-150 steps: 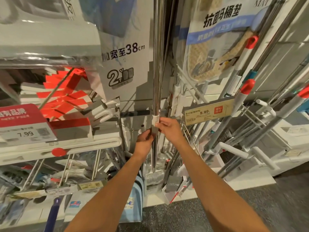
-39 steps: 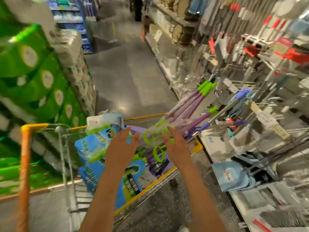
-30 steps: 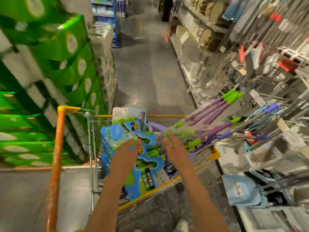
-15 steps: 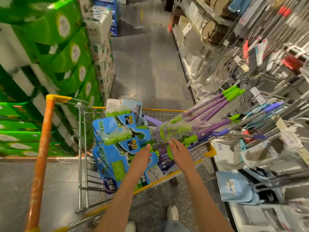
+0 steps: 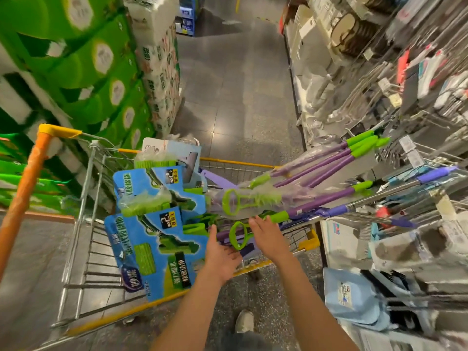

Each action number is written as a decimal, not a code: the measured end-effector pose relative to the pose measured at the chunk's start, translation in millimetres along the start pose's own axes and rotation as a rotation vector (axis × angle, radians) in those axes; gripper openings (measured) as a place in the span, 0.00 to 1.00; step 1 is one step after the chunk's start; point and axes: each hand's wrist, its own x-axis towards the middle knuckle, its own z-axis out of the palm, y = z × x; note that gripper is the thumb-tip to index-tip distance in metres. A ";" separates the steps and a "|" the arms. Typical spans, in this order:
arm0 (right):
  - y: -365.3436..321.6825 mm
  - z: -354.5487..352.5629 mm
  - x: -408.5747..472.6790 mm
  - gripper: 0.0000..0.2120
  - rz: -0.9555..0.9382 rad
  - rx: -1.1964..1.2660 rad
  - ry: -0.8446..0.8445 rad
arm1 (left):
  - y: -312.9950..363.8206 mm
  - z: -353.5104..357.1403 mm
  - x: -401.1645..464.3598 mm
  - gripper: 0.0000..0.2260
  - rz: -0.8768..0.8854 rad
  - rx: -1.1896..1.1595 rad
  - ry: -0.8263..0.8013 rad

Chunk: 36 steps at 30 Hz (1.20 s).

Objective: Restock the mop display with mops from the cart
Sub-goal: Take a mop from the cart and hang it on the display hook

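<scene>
Nearest to me, bottom centre, a grey shoe (image 5: 244, 320) on the speckled floor, both forearms reaching fwd from there. My left hand (image 5: 220, 254) is spread, fingers straight, palm turned inward, holding nothing, over the near rim of the shopping cart (image 5: 83, 219). My right hand (image 5: 269, 235) is also spread w/ straight fingers, fingertips just beside a green loop handle (image 5: 236, 235) and the green collar of a purple mop pole (image 5: 321, 203); can't tell if it touches them, no grip visible. The mops sit in the cart: blue packaging cards (image 5: 152, 239) w/ green mop heads stand upright in the basket's left-centre, and a bundle of purple-and-green poles (image 5: 329, 163), partly wrapped in clear plastic, lies tilted over the cart's right rim, green tips pointing toward the shelves. Cart handle (image 5: 24, 191) is orange, at left. To the right, the mop display (image 5: 415, 188) w/ wire racks, price tags and metal poles, blurred; a light-blue dustpan (image 5: 352, 297) low on it. Left of the cart, stacked green tissue packs (image 5: 83, 62). Beyond, grey aisle floor (image 5: 233, 79) runs away between shelving.
</scene>
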 end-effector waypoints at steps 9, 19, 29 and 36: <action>5.6 -9.8 29.3 0.27 -0.161 -0.199 -0.043 | -18.2 2.6 36.9 0.33 0.126 -0.274 -0.042; -3.0 -18.6 40.6 0.35 -0.255 -0.304 -0.022 | -22.0 5.2 33.1 0.32 0.220 -0.356 0.025; -38.1 -47.3 34.0 0.24 -0.445 -0.283 0.215 | -2.2 27.8 -1.1 0.29 0.320 -0.398 -0.032; -65.8 -77.9 20.0 0.21 -0.481 -0.211 0.374 | 12.1 40.3 -27.9 0.24 0.424 -0.359 -0.145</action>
